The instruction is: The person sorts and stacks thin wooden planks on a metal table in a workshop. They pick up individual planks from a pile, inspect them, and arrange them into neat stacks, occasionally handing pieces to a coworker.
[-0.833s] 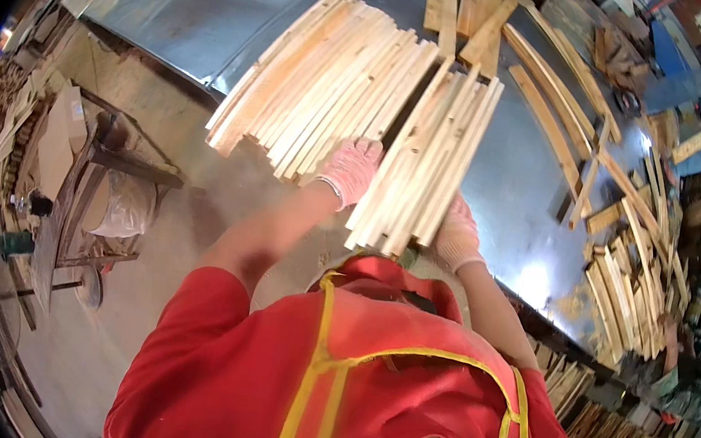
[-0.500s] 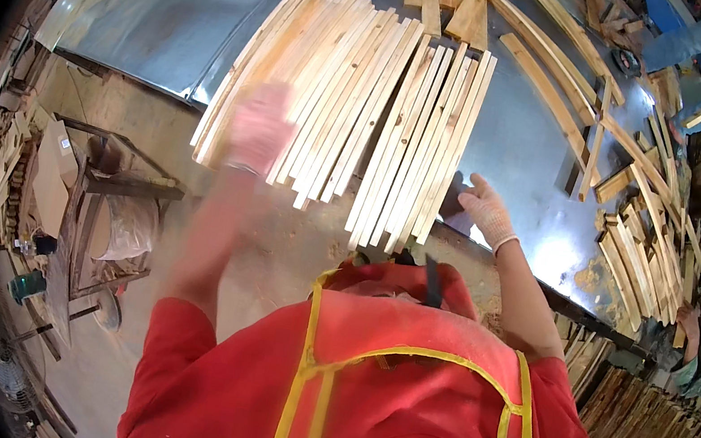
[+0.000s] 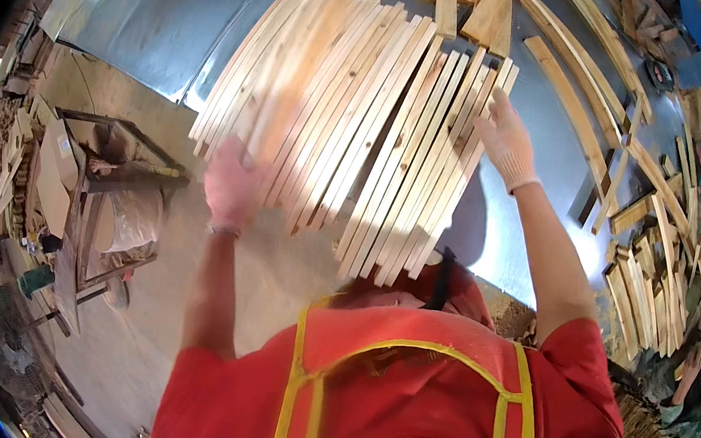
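A broad row of pale wooden strips (image 3: 297,93) lies side by side on the metal-topped table, their near ends jutting past its front edge. A narrow dark gap parts them from a smaller group of strips (image 3: 416,174) on the right. My left hand (image 3: 233,183), in a pale glove, is at the near ends of the left row; motion blur hides its finger positions. My right hand (image 3: 507,143), also gloved, is at the right side of the smaller group, its fingers stretched toward the outermost strip. Whether they touch it is unclear.
Wider boards (image 3: 482,7) lie beyond the strips on the metal table (image 3: 157,0). Curved wooden pieces (image 3: 571,107) and a heap of offcuts (image 3: 643,290) are to the right. A wheeled wooden cart (image 3: 114,193) stands at left. Another person's arm (image 3: 690,374) shows at far right.
My left hand has come back from atop the left row to its near ends. My right hand has moved forward to the right-hand strips. The view has shifted slightly.
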{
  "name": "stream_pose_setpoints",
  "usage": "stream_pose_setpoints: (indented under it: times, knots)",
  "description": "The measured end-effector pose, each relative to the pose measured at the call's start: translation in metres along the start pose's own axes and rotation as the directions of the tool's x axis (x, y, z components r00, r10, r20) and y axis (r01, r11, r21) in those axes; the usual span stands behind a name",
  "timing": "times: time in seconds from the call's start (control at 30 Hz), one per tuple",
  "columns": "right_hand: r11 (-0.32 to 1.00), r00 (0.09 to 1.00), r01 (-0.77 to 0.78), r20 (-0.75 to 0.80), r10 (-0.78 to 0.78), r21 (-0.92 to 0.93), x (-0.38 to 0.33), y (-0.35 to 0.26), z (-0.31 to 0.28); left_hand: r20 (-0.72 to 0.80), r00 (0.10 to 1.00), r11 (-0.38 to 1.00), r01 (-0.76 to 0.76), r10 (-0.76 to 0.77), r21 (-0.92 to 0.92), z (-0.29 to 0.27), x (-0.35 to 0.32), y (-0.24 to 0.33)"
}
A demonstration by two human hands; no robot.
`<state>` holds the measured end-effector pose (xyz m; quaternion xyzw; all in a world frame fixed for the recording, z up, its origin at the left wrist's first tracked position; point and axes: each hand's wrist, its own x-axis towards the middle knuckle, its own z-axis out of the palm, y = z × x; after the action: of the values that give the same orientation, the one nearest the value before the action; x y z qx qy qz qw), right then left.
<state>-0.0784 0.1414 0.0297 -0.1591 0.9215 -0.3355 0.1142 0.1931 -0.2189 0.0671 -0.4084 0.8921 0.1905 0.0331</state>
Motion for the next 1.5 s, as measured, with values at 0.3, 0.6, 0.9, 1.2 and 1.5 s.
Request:
stream_pose_setpoints:
  times: [0.3,0.6,0.9,1.2,1.5]
  knots:
    - [0.498,0.832,0.547,0.503,-0.235,-0.673,0.149,-0.063,0.032,-0.264,0.71,0.74,-0.524,0.653,0.421,0.067,-0.043,0.039]
    - [0.895,0.882,0.441,0.15,-0.447,0.073,0.025,-0.038,-0.047,0.071,0.893,0.892,-0.448,0.443,0.058,0.124,-0.055,0.143]
    - [0.938,0.802,-0.335,0.548,0.237,0.086,-0.07,0.047,-0.009,-0.095,0.925,0.823,-0.275,0.367,0.497,0.028,0.048,0.15]
    - [0.797,0.737,-0.52,0.632,0.239,0.306,-0.063,0.036,0.118,0.013,0.995,0.946,-0.099,0.1,0.308,0.03,0.045,0.072]
    - [0.89,0.749,-0.311,0.663,0.014,0.333,-0.048,-0.077,0.139,-0.056,0.944,0.935,-0.314,0.326,0.164,0.006,0.112,0.001]
